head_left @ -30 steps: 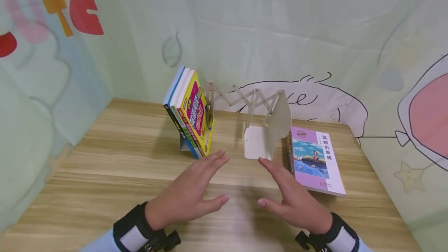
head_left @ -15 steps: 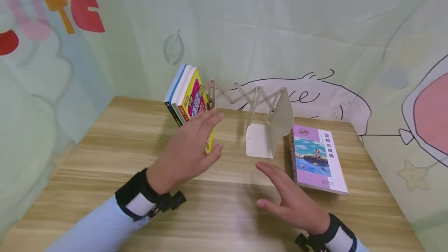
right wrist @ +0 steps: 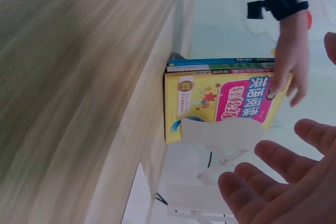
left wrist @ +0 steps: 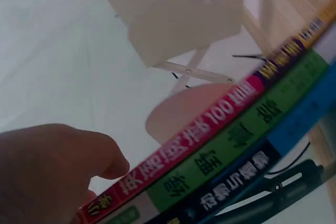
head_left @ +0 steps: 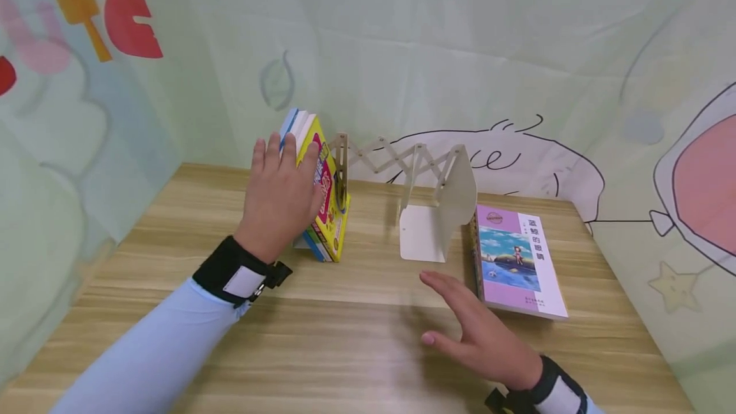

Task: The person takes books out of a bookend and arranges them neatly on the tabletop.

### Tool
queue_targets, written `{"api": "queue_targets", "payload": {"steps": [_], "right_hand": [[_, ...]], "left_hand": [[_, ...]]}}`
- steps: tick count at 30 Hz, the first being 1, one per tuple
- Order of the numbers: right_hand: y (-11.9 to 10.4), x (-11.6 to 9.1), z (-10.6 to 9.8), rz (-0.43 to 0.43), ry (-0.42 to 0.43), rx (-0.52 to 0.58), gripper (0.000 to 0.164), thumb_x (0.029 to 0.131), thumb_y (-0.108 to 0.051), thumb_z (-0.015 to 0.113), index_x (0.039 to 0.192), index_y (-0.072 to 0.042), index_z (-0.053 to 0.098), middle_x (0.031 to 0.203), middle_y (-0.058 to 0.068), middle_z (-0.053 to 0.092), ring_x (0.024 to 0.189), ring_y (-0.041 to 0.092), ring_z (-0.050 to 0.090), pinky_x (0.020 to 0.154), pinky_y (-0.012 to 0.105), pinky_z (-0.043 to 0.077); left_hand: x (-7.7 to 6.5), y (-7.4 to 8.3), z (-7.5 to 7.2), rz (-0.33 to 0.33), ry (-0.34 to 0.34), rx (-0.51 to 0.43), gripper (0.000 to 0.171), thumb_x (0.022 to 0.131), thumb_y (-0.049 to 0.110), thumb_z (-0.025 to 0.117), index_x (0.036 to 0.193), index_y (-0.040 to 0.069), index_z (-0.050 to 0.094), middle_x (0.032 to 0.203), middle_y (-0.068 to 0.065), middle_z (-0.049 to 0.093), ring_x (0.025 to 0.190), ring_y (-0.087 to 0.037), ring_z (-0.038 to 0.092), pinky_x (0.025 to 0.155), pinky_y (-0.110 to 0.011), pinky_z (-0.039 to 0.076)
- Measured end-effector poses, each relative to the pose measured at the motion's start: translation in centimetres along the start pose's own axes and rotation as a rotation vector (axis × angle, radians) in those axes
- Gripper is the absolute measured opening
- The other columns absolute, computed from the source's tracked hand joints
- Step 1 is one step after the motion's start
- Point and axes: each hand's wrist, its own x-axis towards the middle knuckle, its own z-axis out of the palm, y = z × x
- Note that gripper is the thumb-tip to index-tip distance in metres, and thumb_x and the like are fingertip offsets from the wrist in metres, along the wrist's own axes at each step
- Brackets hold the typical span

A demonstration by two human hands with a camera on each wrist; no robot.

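Three thin books stand together, leaning left, in the left part of a cream folding book rack (head_left: 422, 235). The nearest has a yellow cover (head_left: 338, 235); a green-spined book (left wrist: 239, 135) and a blue one (left wrist: 302, 121) are behind it. My left hand (head_left: 282, 200) is at their upper edge, fingers extended, thumb toward the yellow cover. In the left wrist view the thumb (left wrist: 105, 156) is by the pink spine; whether it presses there I cannot tell. My right hand (head_left: 483, 337) hovers over the table with fingers extended, holding nothing, near a purple-and-white book (head_left: 508, 260).
The purple-and-white book lies flat right of the rack, with a thick dark edge on its left side. The rack's crossed bars (head_left: 376, 158) run along the back, close to a printed cloth wall (head_left: 368, 69). Wood-grain tabletop (head_left: 356, 350) spreads in front.
My left hand has risen and moved forward and left from the front of the table to the upper edge of the standing books. The right hand has stayed nearly still.
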Motion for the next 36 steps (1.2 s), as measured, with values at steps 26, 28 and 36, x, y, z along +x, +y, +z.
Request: {"api": "queue_targets", "payload": {"steps": [26,28,36], "right_hand": [[-0.4,-0.6,-0.1,-0.098,0.080,0.128,0.075,0.092,-0.020,0.073,0.156,-0.019,0.033,0.153,0.000,0.045,0.132,0.015,0.050,0.106,0.031,0.046],[-0.3,-0.7,-0.1,-0.094,0.076,0.143,0.075,0.092,-0.018,0.073,0.155,-0.019,0.033,0.153,0.000,0.045,0.134,0.014,0.048,0.107,0.030,0.045],[-0.3,-0.6,0.0,-0.089,0.075,0.163,0.070,0.094,-0.019,0.070,0.155,-0.018,0.035,0.152,-0.001,0.045,0.135,0.014,0.048,0.108,0.031,0.046]], "left_hand": [[1.0,3.2,0.8,0.158,0.302,-0.110,0.034,0.090,0.026,0.065,0.109,-0.003,0.065,0.100,-0.024,0.070,0.097,-0.040,0.065,0.090,-0.051,0.052],[1.3,3.7,1.1,0.163,0.302,-0.174,0.033,0.088,0.021,0.067,0.110,-0.004,0.065,0.098,-0.023,0.068,0.095,-0.040,0.064,0.085,-0.049,0.054],[1.9,5.4,0.9,0.085,0.092,-0.300,0.043,0.089,0.001,0.060,0.132,-0.003,0.057,0.138,-0.036,0.045,0.124,-0.052,0.050,0.096,-0.051,0.055]]}}
